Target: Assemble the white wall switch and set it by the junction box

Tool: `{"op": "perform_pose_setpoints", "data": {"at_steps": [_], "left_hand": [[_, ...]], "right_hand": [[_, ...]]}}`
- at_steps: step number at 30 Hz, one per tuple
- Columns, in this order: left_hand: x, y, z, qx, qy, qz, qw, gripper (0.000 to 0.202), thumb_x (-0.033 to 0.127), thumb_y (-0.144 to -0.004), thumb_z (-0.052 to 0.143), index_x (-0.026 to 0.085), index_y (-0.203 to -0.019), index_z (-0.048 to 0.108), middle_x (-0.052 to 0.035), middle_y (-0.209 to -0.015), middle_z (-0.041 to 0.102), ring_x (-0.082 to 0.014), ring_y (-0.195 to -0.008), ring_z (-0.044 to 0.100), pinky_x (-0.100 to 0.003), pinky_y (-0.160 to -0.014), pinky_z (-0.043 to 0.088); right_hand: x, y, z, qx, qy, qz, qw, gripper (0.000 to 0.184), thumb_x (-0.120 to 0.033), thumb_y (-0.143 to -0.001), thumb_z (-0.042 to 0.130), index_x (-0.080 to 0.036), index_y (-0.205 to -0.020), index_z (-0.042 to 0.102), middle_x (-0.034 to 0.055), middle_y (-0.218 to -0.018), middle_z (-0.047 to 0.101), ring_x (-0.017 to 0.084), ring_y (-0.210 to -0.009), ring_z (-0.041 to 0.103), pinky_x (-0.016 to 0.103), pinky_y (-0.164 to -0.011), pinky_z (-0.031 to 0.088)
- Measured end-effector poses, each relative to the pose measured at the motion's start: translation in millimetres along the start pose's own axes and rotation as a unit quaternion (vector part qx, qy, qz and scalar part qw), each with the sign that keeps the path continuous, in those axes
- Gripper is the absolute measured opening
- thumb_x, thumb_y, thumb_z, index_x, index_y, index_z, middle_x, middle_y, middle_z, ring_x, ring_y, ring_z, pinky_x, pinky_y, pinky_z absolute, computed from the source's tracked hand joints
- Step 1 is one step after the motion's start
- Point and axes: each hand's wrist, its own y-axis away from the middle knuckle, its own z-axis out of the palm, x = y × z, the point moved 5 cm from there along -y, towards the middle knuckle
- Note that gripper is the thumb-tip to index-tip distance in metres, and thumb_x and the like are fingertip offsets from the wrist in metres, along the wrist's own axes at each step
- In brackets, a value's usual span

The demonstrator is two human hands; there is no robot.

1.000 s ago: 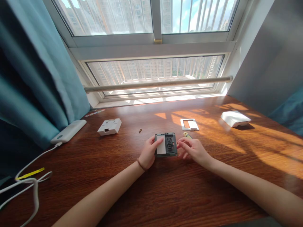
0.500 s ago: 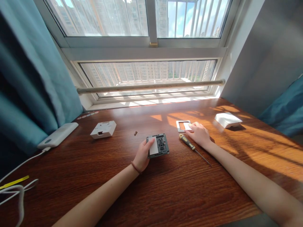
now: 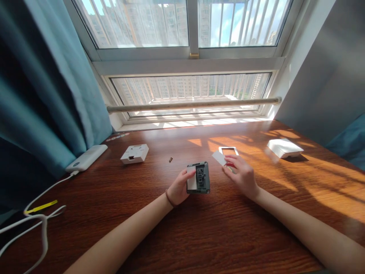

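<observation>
My left hand (image 3: 178, 188) grips a dark grey wall-switch module (image 3: 199, 177) by its left side, thumb on the white rocker fitted in its left half; the right half shows bare black mechanism. My right hand (image 3: 242, 176) is closed on a small white rocker plate (image 3: 218, 157), held in the fingertips just right of the module and tilted. A white frame (image 3: 228, 150) lies on the wooden table (image 3: 199, 228) just behind that hand. The screwdriver is mostly hidden under my right hand.
A small screw (image 3: 170, 159) lies left of the module. A white back box (image 3: 134, 153) and a white power bank (image 3: 86, 158) with cable (image 3: 34, 220) sit at the left by the teal curtain. A white cover (image 3: 284, 147) rests at the far right.
My right hand reached to the white frame, took the white rocker plate from it and brought it back toward the module. The left hand has tilted the module slightly.
</observation>
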Motion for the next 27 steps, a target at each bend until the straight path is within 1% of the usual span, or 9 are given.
{"op": "perform_pose_setpoints", "data": {"at_steps": [2,5,9,12,14,17,20,22,27], "left_hand": [[0,3,3.5,-0.047,0.001,-0.013,0.999,0.033,0.034,-0.07,0.069,0.012,-0.094,0.065,-0.0085,-0.083,0.068,-0.0148,-0.066,0.062,-0.024,-0.062,0.048],[-2,3,3.8,-0.072,-0.007,-0.015,0.997,0.032,0.034,-0.071,0.069,0.012,-0.094,0.066,-0.0084,-0.082,0.069,-0.0135,-0.064,0.061,-0.023,-0.062,0.047],[-6,2,5.5,-0.07,-0.026,-0.029,0.997,0.036,0.034,-0.068,0.071,0.012,-0.096,0.066,-0.0097,-0.085,0.069,-0.0155,-0.066,0.063,-0.024,-0.065,0.047],[-9,5,10.6,-0.081,-0.044,-0.049,0.995,0.048,0.034,-0.064,0.075,0.013,-0.106,0.062,-0.0114,-0.092,0.069,-0.0187,-0.074,0.065,-0.025,-0.068,0.047],[-10,6,12.9,-0.087,-0.052,-0.055,0.993,0.053,0.034,-0.063,0.075,0.014,-0.11,0.061,-0.0117,-0.095,0.069,-0.0193,-0.077,0.065,-0.026,-0.07,0.047],[-11,5,11.2,-0.059,-0.06,-0.033,0.996,0.046,0.034,-0.064,0.075,0.013,-0.104,0.063,-0.0106,-0.094,0.069,-0.0178,-0.076,0.065,-0.026,-0.071,0.047],[-10,3,7.0,0.002,-0.072,0.014,0.997,0.037,0.034,-0.067,0.073,0.012,-0.096,0.064,-0.0095,-0.09,0.069,-0.017,-0.075,0.064,-0.027,-0.072,0.048],[-11,3,7.2,0.03,-0.073,0.036,0.996,0.036,0.035,-0.068,0.072,0.012,-0.094,0.063,-0.0095,-0.09,0.069,-0.0176,-0.075,0.064,-0.028,-0.071,0.049],[-17,7,15.7,0.043,-0.038,0.032,0.998,0.04,0.039,-0.071,0.068,0.013,-0.1,0.058,-0.0099,-0.095,0.068,-0.0196,-0.078,0.065,-0.03,-0.07,0.051]], "right_hand": [[-20,11,11,-0.038,-0.04,-0.025,0.998,0.022,-0.025,-0.081,0.055,-0.027,-0.102,0.062,0.0058,-0.11,0.058,0.022,-0.1,0.057,0.038,-0.091,0.046],[-33,19,19,-0.069,-0.072,-0.016,0.995,0.016,-0.026,-0.081,0.057,-0.026,-0.096,0.064,0.0069,-0.106,0.058,0.023,-0.1,0.056,0.038,-0.09,0.046],[-20,19,21,-0.06,-0.149,0.104,0.982,0.012,-0.034,-0.078,0.061,-0.022,-0.08,0.06,0.0051,-0.091,0.057,0.02,-0.083,0.06,0.034,-0.073,0.052],[-5,21,28,-0.072,-0.224,0.229,0.944,0.023,-0.037,-0.071,0.067,-0.021,-0.081,0.054,0.0008,-0.08,0.059,0.017,-0.07,0.061,0.03,-0.065,0.051],[3,25,36,-0.094,-0.287,0.31,0.902,0.034,-0.037,-0.065,0.071,-0.019,-0.088,0.054,0.0018,-0.083,0.062,0.017,-0.07,0.062,0.029,-0.063,0.05],[6,27,38,-0.074,-0.365,0.371,0.851,0.044,-0.033,-0.06,0.075,-0.018,-0.097,0.056,0.0034,-0.085,0.064,0.017,-0.076,0.062,0.027,-0.065,0.049],[4,24,24,0.022,-0.385,0.348,0.854,0.042,-0.032,-0.063,0.074,-0.021,-0.099,0.056,0.0002,-0.084,0.063,0.014,-0.076,0.061,0.024,-0.065,0.047],[1,23,18,0.046,-0.387,0.332,0.859,0.04,-0.031,-0.065,0.074,-0.023,-0.099,0.056,-0.0011,-0.083,0.062,0.012,-0.074,0.06,0.023,-0.064,0.047],[-12,32,28,-0.055,-0.351,0.314,0.88,0.036,-0.034,-0.066,0.072,-0.02,-0.097,0.06,-0.0006,-0.069,0.063,0.013,-0.063,0.057,0.024,-0.057,0.045]]}}
